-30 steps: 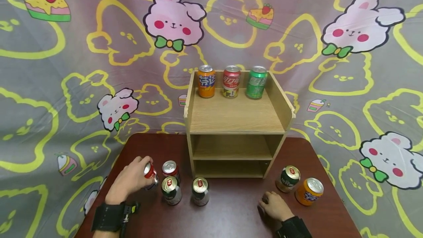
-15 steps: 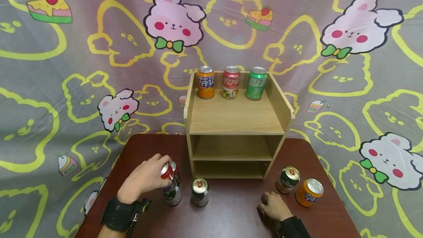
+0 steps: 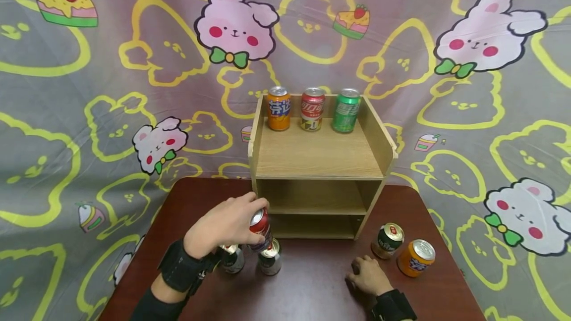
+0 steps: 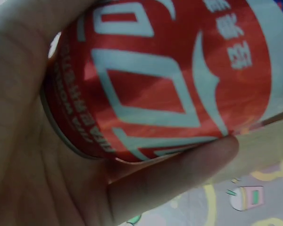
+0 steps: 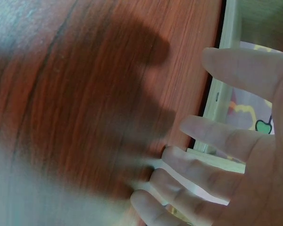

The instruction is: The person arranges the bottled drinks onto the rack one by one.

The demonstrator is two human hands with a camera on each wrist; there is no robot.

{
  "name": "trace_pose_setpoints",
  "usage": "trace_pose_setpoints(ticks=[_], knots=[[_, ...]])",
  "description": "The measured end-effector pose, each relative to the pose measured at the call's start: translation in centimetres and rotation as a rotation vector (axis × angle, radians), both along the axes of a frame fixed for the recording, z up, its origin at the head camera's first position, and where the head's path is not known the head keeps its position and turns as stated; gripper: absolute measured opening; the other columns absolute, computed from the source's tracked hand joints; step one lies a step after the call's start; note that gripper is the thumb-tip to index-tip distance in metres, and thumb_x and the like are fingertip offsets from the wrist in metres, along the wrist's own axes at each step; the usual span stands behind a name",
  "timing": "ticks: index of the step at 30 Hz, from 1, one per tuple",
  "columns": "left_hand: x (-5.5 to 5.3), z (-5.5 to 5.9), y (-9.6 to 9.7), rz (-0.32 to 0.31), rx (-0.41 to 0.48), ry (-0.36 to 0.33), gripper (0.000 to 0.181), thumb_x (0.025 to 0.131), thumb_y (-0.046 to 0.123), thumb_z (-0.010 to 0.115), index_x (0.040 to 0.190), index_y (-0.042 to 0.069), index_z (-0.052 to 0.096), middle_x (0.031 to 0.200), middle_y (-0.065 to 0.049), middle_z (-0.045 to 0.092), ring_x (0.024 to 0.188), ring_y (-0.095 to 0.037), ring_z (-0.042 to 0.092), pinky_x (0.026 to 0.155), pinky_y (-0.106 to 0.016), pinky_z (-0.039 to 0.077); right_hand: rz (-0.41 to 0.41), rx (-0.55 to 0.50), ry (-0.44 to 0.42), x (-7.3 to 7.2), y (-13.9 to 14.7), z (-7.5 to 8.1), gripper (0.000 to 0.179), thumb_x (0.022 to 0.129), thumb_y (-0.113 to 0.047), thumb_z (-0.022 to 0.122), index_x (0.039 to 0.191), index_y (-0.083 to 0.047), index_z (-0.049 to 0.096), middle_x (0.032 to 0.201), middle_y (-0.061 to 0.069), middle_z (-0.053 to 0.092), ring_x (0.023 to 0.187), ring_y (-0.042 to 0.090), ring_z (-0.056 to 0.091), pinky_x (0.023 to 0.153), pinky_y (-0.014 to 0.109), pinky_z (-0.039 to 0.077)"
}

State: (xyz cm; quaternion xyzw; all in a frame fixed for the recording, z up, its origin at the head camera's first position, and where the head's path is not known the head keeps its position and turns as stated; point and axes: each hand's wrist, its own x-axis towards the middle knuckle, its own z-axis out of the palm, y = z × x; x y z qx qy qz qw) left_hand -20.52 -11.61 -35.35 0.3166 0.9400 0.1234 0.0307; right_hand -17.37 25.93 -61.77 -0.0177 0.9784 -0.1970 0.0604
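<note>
My left hand point(image 3: 227, 227) grips a red cola can point(image 3: 260, 229) near the shelf unit's lower left front corner. The left wrist view shows the thumb and fingers around the can's red, white-lettered side point(image 4: 146, 84). Just below it stand two dark green cans with gold tops, a left one point(image 3: 233, 260) partly covered by the hand and a right one point(image 3: 270, 261) overlapped by the held can. My right hand point(image 3: 369, 275) rests on the tabletop with fingers loosely bent and nothing held. Beside it stand another dark green can point(image 3: 388, 240) and an orange can point(image 3: 416, 258).
A wooden shelf unit point(image 3: 318, 157) stands at the back of the dark red table point(image 3: 312, 291). On its top are an orange can point(image 3: 278, 109), a red can point(image 3: 312, 109) and a green can point(image 3: 346, 111). A patterned cloth point(image 3: 102, 113) hangs behind.
My left hand has carried the red can rightward, past the left green can towards the shelf unit. A second red can on the table is now hidden behind that hand. The right hand stays put.
</note>
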Motion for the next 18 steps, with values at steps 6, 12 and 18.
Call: trace_pose_setpoints(ticks=[6,12,18], knots=[[-0.6,2.5,1.1,-0.038,-0.037,0.04,0.06,0.068,0.048,0.08,0.118,0.023,0.057,0.095,0.005,0.052,0.071,-0.011,0.052,0.06,-0.026,0.045,-0.01,0.003,0.013,0.2,-0.1,0.0,0.043,0.074,-0.03,0.077,0.104,0.0,0.066,0.097,0.016,0.058,0.088,0.035,0.054,0.077,0.051,0.045],[-1.7,4.9,2.0,-0.077,-0.028,0.086,0.061,0.069,0.046,0.078,0.121,0.021,0.057,0.114,-0.001,0.054,0.078,-0.016,0.056,0.063,-0.027,0.046,-0.013,-0.001,0.016,0.2,0.0,-0.1,0.043,0.074,-0.028,0.077,0.103,0.0,0.066,0.098,0.017,0.058,0.091,0.037,0.054,0.078,0.053,0.045],[-3.0,7.1,3.1,-0.122,-0.044,0.108,0.057,0.071,0.046,0.077,0.117,0.02,0.057,0.11,-0.001,0.053,0.08,-0.016,0.054,0.065,-0.03,0.046,-0.033,-0.01,-0.029,0.1,0.1,-0.3,0.046,0.074,-0.032,0.077,0.105,0.0,0.066,0.1,0.016,0.058,0.092,0.035,0.054,0.078,0.053,0.045]])
